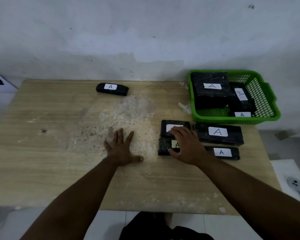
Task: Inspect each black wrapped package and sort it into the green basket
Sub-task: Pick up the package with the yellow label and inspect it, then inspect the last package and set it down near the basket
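Note:
A green basket stands at the table's back right and holds three black wrapped packages, each with a white "A" label; the largest package lies on top. Several more black packages lie in front of the basket. My right hand rests over two of them, a small upper package and a lower package, with the fingers spread and curled onto them. To its right lie a long package and a thinner package. One lone package lies at the far middle. My left hand lies flat on the table, holding nothing.
The wooden table has a worn pale patch in its middle and ends against a white wall. A grey controller lies on a white surface to the right, below the table's edge.

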{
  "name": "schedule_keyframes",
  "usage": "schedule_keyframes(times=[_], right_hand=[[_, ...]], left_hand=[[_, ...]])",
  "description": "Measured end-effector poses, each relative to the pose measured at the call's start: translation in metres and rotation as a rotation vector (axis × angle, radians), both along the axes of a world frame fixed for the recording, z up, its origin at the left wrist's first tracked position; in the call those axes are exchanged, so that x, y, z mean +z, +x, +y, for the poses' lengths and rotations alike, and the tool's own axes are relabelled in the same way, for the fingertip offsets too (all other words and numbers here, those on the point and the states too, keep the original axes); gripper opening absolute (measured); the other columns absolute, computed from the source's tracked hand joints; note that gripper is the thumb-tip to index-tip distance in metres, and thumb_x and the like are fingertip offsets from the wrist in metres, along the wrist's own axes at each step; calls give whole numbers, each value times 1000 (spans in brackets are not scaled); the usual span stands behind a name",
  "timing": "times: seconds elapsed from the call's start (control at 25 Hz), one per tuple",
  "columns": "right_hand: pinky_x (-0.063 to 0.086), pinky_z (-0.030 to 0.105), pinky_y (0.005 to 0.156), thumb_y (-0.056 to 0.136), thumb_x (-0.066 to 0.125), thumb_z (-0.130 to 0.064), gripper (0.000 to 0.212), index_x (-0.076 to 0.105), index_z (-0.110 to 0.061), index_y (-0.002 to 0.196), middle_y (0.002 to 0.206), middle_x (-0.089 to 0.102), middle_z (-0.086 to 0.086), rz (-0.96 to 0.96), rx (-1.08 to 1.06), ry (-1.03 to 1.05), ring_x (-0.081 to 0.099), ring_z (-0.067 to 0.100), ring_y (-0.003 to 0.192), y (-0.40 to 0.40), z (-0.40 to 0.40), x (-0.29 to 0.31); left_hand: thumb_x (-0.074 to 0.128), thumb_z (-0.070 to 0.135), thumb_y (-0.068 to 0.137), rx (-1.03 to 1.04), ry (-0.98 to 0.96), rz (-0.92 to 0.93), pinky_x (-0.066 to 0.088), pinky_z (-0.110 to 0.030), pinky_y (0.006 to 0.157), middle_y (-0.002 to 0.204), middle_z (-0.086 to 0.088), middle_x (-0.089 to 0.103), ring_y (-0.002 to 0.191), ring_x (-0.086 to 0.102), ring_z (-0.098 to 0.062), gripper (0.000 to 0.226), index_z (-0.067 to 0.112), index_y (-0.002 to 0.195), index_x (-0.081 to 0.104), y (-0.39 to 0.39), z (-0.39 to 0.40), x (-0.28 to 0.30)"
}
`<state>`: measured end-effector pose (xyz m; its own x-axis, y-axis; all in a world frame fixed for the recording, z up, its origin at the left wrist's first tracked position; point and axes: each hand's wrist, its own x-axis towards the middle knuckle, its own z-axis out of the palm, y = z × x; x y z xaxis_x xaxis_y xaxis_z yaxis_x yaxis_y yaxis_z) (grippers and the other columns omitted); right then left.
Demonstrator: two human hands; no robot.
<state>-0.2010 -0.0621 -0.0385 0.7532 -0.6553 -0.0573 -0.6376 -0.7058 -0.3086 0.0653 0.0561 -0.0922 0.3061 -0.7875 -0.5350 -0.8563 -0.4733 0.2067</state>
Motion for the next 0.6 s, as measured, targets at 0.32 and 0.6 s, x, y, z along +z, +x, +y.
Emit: schedule_keyframes(times=[0.32,0.6], right_hand=[[21,53,117,89,54,-46,71,33,-11,148,162,16,13,-6,85,98,11,32,150,133,22,-12],[-16,53,117,87,33,-73,94,-9,-24,156,160,-28,9,218,-43,237,-29,26,146,196,23,-58]], left_hand=[[51,57,84,100,-444,128,50,-39,95,127,-4,57,114,57,-25,61,20,132,56,60,7,7],[67,29,89,76,-506,157,44,-22,89,123,-9,58,105,61,-23,39,14,126,61,125,-19,4]])
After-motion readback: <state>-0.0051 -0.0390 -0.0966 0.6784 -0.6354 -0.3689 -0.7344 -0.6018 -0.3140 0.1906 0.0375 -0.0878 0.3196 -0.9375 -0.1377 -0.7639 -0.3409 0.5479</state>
